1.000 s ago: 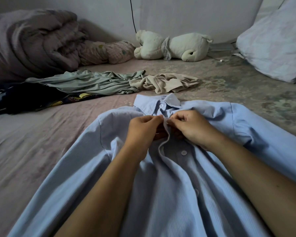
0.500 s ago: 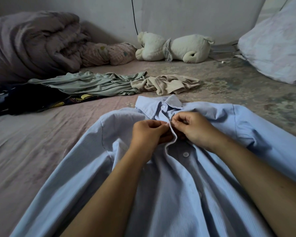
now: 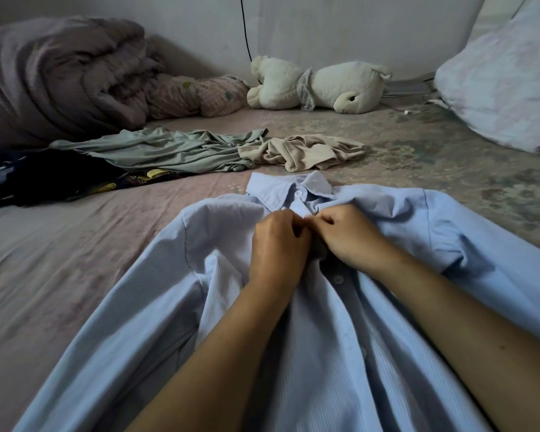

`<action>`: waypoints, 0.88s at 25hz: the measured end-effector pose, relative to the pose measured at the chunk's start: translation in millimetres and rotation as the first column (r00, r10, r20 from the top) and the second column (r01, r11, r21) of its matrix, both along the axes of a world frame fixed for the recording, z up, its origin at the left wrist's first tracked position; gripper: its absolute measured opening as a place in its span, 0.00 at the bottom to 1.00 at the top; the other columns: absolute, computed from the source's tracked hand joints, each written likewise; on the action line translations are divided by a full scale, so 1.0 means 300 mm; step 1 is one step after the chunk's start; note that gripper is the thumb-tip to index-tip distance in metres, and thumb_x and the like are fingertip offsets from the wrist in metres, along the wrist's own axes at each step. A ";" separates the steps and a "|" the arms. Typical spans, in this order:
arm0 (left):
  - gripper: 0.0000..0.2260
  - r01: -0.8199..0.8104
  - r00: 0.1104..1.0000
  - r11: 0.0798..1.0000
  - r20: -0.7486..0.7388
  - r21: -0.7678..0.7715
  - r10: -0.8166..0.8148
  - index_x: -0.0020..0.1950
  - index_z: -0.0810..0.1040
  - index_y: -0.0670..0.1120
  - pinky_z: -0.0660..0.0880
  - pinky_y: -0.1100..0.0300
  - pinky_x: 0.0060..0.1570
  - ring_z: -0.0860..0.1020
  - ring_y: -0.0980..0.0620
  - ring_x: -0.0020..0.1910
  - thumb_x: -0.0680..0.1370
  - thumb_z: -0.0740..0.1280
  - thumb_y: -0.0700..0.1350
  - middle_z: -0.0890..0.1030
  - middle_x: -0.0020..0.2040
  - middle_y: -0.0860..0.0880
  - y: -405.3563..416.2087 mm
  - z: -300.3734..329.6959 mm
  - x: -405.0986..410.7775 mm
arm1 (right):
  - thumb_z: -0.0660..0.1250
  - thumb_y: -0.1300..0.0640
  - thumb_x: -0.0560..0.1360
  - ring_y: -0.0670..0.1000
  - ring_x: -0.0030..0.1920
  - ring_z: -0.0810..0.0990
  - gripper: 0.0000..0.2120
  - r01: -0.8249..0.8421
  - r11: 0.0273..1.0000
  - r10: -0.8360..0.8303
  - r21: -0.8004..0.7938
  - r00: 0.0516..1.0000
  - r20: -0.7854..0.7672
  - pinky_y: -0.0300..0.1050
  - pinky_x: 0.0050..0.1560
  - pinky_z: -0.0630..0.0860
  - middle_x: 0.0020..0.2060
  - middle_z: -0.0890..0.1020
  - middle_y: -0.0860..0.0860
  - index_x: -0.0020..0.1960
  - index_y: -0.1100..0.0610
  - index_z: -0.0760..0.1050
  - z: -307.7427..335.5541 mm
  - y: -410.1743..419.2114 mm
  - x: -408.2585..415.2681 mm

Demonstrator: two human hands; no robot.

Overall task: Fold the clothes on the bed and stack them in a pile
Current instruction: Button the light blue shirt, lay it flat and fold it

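1. I see the pale blue button-up cotton shirt (image 3: 340,322) spread front-up on the bed (image 3: 60,275).
2. My left hand (image 3: 278,244) and right hand (image 3: 348,236) pinch its placket below the collar (buttoning, I judge).
3. Soft, light cloth; I'd fold from the shoulders.

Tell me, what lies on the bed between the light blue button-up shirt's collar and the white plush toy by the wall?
In the head view, a crumpled beige garment lies between the light blue shirt and the white plush toy.
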State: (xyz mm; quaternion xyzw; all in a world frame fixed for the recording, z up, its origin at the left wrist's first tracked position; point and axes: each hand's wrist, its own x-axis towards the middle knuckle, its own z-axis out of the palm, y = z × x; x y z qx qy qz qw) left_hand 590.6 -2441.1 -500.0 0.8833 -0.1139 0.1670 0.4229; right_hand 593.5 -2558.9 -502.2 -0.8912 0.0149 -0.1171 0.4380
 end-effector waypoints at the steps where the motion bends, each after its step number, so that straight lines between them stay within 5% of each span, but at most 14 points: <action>1: 0.04 0.010 1.000 1.000 0.018 0.007 -0.010 0.43 0.81 0.41 0.67 0.62 0.41 0.78 0.49 0.45 0.74 0.67 0.40 0.82 0.43 0.46 -0.001 -0.003 -0.001 | 0.63 0.55 0.78 0.46 0.28 0.67 0.18 0.011 0.999 -0.011 0.046 1.000 0.010 0.41 0.31 0.63 0.25 0.70 0.50 0.31 0.57 0.69 -0.004 0.000 0.001; 6: 0.06 0.005 1.000 0.998 0.011 -0.055 -0.004 0.41 0.82 0.44 0.69 0.64 0.42 0.79 0.53 0.41 0.75 0.69 0.44 0.83 0.38 0.50 -0.002 -0.007 0.001 | 0.64 0.58 0.78 0.48 0.31 0.65 0.18 0.052 0.986 -0.060 0.159 0.997 0.047 0.44 0.32 0.62 0.27 0.68 0.54 0.31 0.60 0.67 -0.014 -0.006 0.005; 8: 0.09 -0.012 0.998 0.992 -0.063 -0.124 0.004 0.39 0.83 0.45 0.73 0.62 0.44 0.80 0.53 0.39 0.75 0.68 0.47 0.83 0.35 0.50 -0.003 -0.005 0.003 | 0.63 0.58 0.78 0.49 0.32 0.68 0.17 0.052 0.995 -0.059 0.088 0.995 0.081 0.45 0.35 0.65 0.28 0.72 0.55 0.33 0.63 0.69 -0.023 -0.006 0.005; 13: 0.12 -0.022 0.947 0.939 -0.309 -0.344 -0.091 0.35 0.80 0.42 0.80 0.47 0.46 0.81 0.46 0.35 0.77 0.67 0.45 0.81 0.30 0.46 0.000 -0.021 0.055 | 0.62 0.59 0.79 0.43 0.31 0.69 0.17 -0.019 0.999 0.015 0.033 0.994 0.112 0.43 0.38 0.67 0.28 0.73 0.45 0.32 0.53 0.67 -0.033 -0.005 0.005; 17: 0.15 -0.052 0.902 0.900 -0.408 -0.432 -0.144 0.31 0.77 0.43 0.76 0.53 0.40 0.75 0.50 0.28 0.78 0.66 0.44 0.76 0.25 0.49 -0.003 0.000 0.067 | 0.62 0.60 0.79 0.43 0.34 0.71 0.14 -0.089 0.991 0.074 0.100 0.986 0.146 0.42 0.41 0.69 0.31 0.75 0.47 0.35 0.52 0.71 -0.025 -0.018 0.004; 20: 0.12 0.018 0.952 0.970 -0.291 -0.242 -0.091 0.39 0.78 0.41 0.76 0.55 0.42 0.79 0.47 0.38 0.79 0.63 0.46 0.81 0.35 0.46 -0.004 0.002 0.062 | 0.64 0.54 0.76 0.47 0.36 0.73 0.14 -0.050 0.971 0.038 0.232 0.998 0.058 0.47 0.42 0.71 0.30 0.76 0.50 0.33 0.55 0.72 -0.036 -0.011 0.012; 22: 0.09 0.024 0.987 0.998 -0.157 -0.052 -0.032 0.46 0.77 0.41 0.66 0.62 0.40 0.76 0.49 0.45 0.80 0.62 0.46 0.80 0.43 0.47 -0.007 -0.001 0.049 | 0.64 0.53 0.73 0.53 0.36 0.73 0.12 0.033 0.883 -0.017 0.468 0.999 -0.039 0.49 0.41 0.70 0.31 0.77 0.55 0.33 0.57 0.74 -0.037 0.006 0.012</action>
